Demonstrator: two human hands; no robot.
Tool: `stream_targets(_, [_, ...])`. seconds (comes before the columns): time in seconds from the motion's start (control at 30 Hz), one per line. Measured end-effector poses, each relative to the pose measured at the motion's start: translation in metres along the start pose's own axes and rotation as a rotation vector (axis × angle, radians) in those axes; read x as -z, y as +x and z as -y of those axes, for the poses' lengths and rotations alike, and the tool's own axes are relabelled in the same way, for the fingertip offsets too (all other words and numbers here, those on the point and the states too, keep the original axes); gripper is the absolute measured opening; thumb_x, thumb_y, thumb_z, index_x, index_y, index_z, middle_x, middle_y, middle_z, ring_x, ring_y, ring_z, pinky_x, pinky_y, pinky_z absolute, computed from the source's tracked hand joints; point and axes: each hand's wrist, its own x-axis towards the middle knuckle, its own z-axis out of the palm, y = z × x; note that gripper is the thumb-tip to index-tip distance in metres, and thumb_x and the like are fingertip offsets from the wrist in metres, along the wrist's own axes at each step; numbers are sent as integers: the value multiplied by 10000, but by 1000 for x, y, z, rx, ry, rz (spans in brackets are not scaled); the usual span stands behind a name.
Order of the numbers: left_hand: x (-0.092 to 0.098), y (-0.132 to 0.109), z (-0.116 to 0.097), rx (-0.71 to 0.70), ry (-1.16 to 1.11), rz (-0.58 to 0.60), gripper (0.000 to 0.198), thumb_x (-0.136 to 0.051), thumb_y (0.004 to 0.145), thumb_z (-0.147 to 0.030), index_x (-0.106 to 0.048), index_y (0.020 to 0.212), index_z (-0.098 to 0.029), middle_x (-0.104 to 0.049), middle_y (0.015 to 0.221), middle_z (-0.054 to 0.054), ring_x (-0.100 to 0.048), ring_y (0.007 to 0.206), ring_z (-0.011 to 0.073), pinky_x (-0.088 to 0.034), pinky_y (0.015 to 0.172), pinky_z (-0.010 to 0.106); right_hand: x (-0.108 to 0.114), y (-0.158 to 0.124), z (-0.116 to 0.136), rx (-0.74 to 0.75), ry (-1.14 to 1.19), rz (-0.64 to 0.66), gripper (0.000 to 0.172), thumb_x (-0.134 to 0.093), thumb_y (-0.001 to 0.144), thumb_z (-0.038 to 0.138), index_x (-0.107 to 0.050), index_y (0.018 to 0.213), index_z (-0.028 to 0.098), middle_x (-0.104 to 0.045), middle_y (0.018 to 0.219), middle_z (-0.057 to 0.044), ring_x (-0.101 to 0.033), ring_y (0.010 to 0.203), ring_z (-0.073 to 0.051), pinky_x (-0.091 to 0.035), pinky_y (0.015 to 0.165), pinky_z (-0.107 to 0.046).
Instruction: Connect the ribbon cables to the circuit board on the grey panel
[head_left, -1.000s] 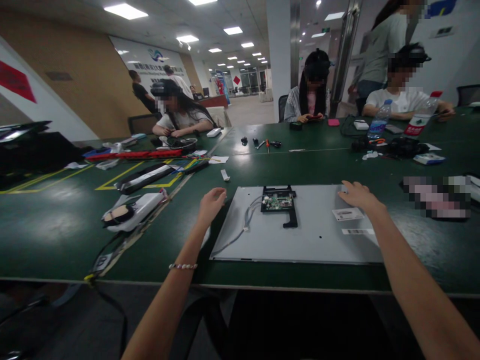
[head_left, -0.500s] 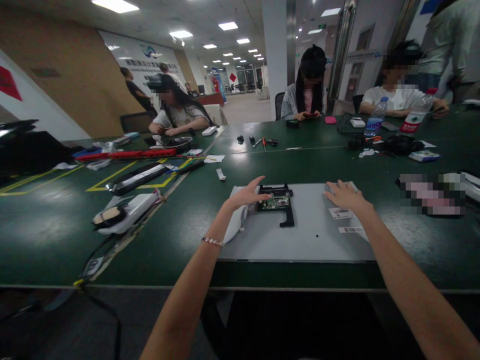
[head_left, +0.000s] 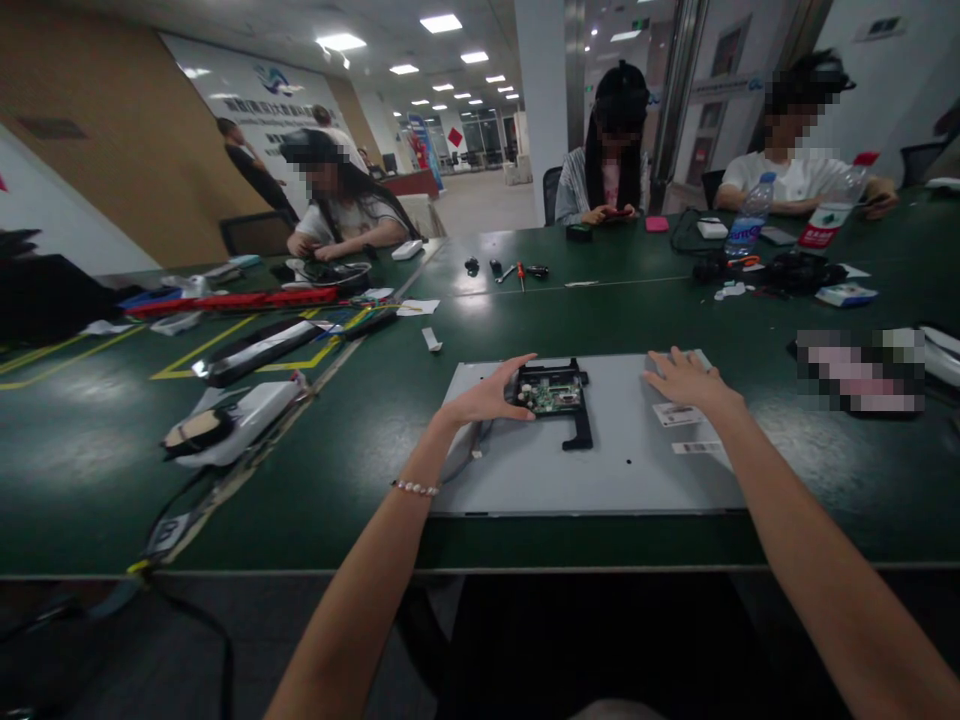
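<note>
A flat grey panel [head_left: 517, 485] lies on the table in front of me, like the back of a display. On its upper left rests a black plastic frame [head_left: 579, 430] with a green circuit board [head_left: 553, 398] inside. My left hand [head_left: 495, 392] spans the frame's left end, thumb along the near side and fingers along the far side; their contact is partly hidden. My right hand [head_left: 690, 378] lies with fingers spread on the panel's far right corner, above two white labels [head_left: 676, 414]. A thin cable [head_left: 478, 445] runs below my left hand.
A white device with a beige pad [head_left: 225, 430] and a black-and-silver bar [head_left: 259, 350] lie left. Hand tools [head_left: 521, 276] lie farther back. Bottles [head_left: 750, 220], cables and a blurred phone-like item [head_left: 862, 372] are right. Several people sit around the green table [head_left: 360, 430].
My left thumb has shifted from over the circuit board to the frame's near side. The frame sits slightly farther right on the panel. My right hand stays on the panel; the view has shifted slightly.
</note>
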Motion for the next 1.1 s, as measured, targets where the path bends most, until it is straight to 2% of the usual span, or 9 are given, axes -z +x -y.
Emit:
stream_targets(0.17, [-13, 1, -14, -48, 88, -2, 1038, -749, 670, -501, -221, 1521, -228, -272, 1546, 121, -261, 1417, 318, -202, 1174, 448, 2, -1, 0, 6, -8, 5, 680, -182, 939, 617, -220, 1523, 271, -149, 1595, -174, -180, 1424, -431, -263, 1033, -683])
stream_targets(0.37, [-28, 3, -27, -85, 134, 16, 1012, -732, 685, -543, -238, 1511, -229, -262, 1538, 115, -255, 1418, 308, -215, 1177, 440, 2, -2, 2, 1, -19, -10, 671, -184, 942, 607, -230, 1518, 265, -166, 1595, -162, -180, 1423, -432, -258, 1038, -683])
stream_targets(0.53, [-39, 4, -35, -61, 156, 36, 1008, -720, 693, -562, -246, 1510, -207, -183, 1564, 136, -181, 1444, 331, -175, 1190, 450, 1, -2, 1, 7, -6, -7, 679, -194, 941, 607, -231, 1521, 257, -153, 1596, -170, -174, 1422, -441, -253, 1040, -683])
stream_targets(0.67, [-35, 2, -36, -43, 129, 90, 1096, -733, 673, -568, -161, 1533, -202, -96, 1594, 137, -128, 1458, 344, -155, 1192, 466, 0, 0, 0, 5, -10, 1, 686, -196, 937, 619, -225, 1523, 263, -152, 1596, -165, -172, 1425, -435, -256, 1039, -681])
stream_targets(0.77, [-28, -1, -32, -56, 78, 128, 1145, -751, 663, -537, -95, 1545, -212, -105, 1599, 129, -134, 1458, 339, -141, 1196, 464, 0, 2, -1, 7, -14, 4, 689, -186, 935, 625, -227, 1521, 266, -156, 1595, -164, -186, 1420, -439, -268, 1031, -685])
stream_targets(0.9, [-23, -2, -28, -57, 39, 117, 1142, -757, 661, -484, -89, 1547, -216, -161, 1589, 132, -182, 1447, 338, -141, 1194, 472, -1, 3, -2, 9, -11, -1, 690, -185, 933, 623, -226, 1521, 264, -150, 1597, -162, -190, 1415, -449, -257, 1035, -690])
stream_targets(1.1, [-27, -2, -31, -47, 46, 98, 1149, -762, 651, -453, -84, 1548, -216, -158, 1588, 142, -196, 1445, 338, -149, 1192, 483, 1, -1, 0, 1, 5, 4, 681, -182, 937, 616, -223, 1522, 270, -131, 1602, -156, -169, 1422, -446, -246, 1037, -699])
